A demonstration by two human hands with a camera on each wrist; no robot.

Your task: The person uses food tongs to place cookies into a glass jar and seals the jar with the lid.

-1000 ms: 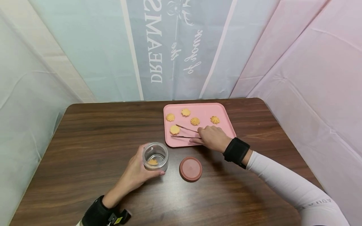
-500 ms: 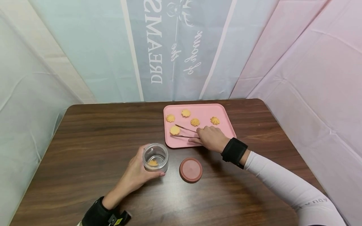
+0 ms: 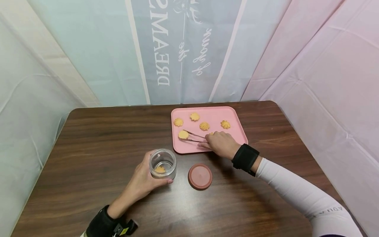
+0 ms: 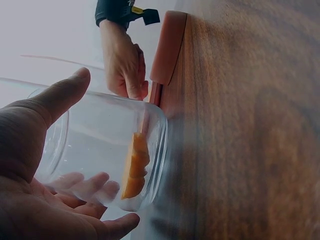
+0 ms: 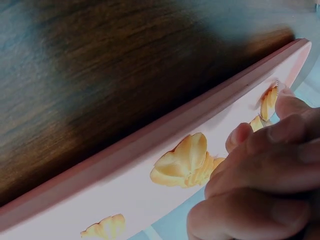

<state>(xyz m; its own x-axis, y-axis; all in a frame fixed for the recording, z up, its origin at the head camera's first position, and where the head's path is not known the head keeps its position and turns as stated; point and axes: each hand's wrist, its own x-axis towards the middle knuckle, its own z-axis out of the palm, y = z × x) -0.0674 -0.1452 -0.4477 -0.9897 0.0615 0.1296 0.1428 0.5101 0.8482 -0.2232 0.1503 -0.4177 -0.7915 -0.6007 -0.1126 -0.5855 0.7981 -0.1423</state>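
Note:
My left hand (image 3: 144,179) holds a clear glass jar (image 3: 163,161), thumb on the near side. The jar is uncapped and stands upright on the table, with cookie (image 4: 135,167) at its bottom. With my right hand (image 3: 222,144) I grip metal tongs (image 3: 196,141), low over the pink tray (image 3: 210,113). Between the tong tips sits a round yellow cookie (image 3: 183,134), its flat face up; both tips appear to touch it. In the right wrist view the fingers (image 5: 255,185) hide most of the tongs.
Several more piped cookies lie on the tray, among them a swirled cookie (image 3: 204,126) and a star-shaped cookie (image 3: 225,124). A reddish-brown lid (image 3: 200,176) rests on the wooden table (image 3: 88,158), right of the jar. Fabric curtains (image 3: 115,65) stand behind and at both sides.
The tong arms have drawn closer together around the flat-faced cookie. My right hand has shifted very slightly left. My left hand and the jar have stayed in place.

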